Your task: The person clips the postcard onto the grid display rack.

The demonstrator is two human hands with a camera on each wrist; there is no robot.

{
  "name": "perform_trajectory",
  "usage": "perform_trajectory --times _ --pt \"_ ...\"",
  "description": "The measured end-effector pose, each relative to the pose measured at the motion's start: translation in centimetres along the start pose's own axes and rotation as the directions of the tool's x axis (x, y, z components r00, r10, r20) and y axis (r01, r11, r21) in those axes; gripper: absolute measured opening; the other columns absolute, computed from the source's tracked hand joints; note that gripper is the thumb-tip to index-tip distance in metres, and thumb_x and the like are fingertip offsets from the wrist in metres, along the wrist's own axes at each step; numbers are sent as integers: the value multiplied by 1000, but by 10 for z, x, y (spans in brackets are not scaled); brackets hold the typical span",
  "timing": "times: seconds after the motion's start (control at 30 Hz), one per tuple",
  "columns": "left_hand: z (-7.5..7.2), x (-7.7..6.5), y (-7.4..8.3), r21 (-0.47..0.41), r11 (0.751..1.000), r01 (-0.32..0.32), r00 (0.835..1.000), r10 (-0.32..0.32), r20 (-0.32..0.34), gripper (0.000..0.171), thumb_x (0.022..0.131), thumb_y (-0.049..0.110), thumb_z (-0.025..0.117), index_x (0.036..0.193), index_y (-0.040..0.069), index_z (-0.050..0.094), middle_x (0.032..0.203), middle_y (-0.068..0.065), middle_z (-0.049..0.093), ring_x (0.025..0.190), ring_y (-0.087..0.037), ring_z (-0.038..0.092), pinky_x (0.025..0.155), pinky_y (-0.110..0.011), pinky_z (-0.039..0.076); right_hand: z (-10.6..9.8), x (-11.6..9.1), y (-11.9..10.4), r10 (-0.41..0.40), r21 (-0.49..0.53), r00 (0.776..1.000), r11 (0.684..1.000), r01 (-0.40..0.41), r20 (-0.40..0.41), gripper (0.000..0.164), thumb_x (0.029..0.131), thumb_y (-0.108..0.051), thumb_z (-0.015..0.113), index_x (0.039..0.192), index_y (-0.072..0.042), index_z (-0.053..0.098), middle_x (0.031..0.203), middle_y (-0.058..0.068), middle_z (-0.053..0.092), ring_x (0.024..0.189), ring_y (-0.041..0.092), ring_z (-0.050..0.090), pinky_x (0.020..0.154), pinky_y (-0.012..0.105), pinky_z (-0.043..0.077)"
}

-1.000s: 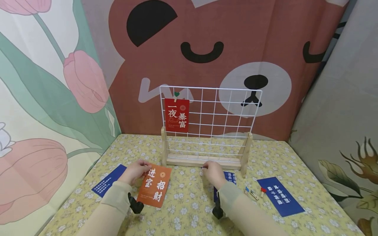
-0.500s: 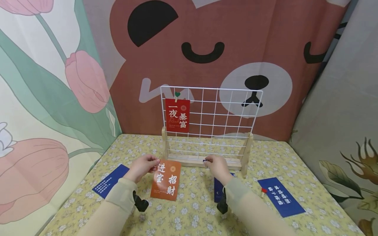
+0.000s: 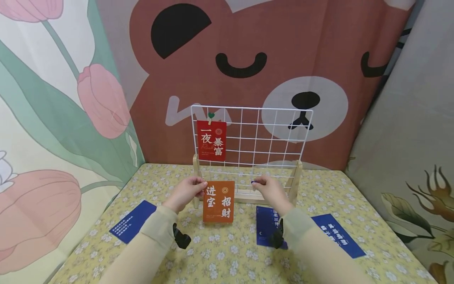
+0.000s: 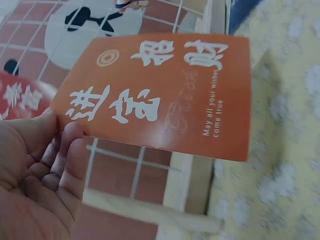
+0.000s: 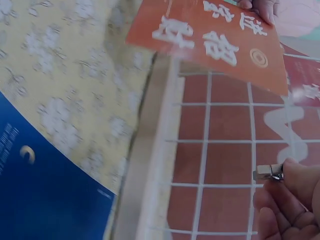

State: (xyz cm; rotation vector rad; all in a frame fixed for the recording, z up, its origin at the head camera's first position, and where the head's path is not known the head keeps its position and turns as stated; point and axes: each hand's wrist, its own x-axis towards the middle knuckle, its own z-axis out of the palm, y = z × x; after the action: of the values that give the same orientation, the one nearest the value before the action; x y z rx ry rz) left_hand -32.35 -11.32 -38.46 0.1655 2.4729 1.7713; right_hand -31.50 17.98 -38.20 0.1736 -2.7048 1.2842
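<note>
My left hand (image 3: 185, 192) pinches an orange card (image 3: 218, 203) with white lettering by its upper left corner. The card hangs upright in front of the grid rack (image 3: 253, 151), apart from the wires. In my right hand (image 3: 274, 192) is a small wooden clothespin (image 5: 268, 172), held between thumb and finger; a bit of blue shows on it in the head view. A red card (image 3: 211, 141) is fixed at the rack's upper left under a clothespin with a green heart (image 3: 211, 115).
Flat on the flowered tablecloth (image 3: 227, 256) lie blue cards: one at left (image 3: 133, 221), one below my right hand (image 3: 267, 227) and one at right (image 3: 338, 236), partly behind my right sleeve. Wooden feet (image 3: 295, 183) carry the white rack.
The left hand has lifted the orange card and carried it right, toward the rack. My right hand has risen and moved slightly right with the clothespin.
</note>
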Motion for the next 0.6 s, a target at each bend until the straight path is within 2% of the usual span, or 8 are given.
perform_trajectory --times 0.17,0.33,0.47,0.6 --pt "8 6 19 7 999 -54 998 54 33 22 96 28 61 104 8 61 96 -9 61 90 -29 61 77 -34 52 -18 2 -6 -19 57 1000 998 19 -2 29 96 -23 60 120 -8 65 107 7 68 100 25 63 85 44 50" --pt "15 11 35 -2 994 -106 992 106 67 19 96 27 61 102 9 61 94 -9 60 87 -28 58 77 -35 49 -33 4 -14 -40 40 999 998 41 -32 31 97 -29 59 122 -11 65 106 4 67 97 22 62 82 42 50" --pt "21 15 46 20 987 -160 985 158 67 17 96 27 61 100 11 63 90 -9 62 83 -28 57 75 -35 49 -44 7 -20 -81 20 994 996 83 -72 29 96 -29 61 119 -11 66 103 4 67 94 22 63 78 40 50" --pt "28 22 58 27 982 -184 981 183 60 16 95 26 62 101 12 64 91 -8 64 88 -31 61 77 -34 51 -54 10 -27 -105 20 990 994 108 -96 28 95 -29 62 118 -12 66 104 4 67 96 22 62 80 41 50"
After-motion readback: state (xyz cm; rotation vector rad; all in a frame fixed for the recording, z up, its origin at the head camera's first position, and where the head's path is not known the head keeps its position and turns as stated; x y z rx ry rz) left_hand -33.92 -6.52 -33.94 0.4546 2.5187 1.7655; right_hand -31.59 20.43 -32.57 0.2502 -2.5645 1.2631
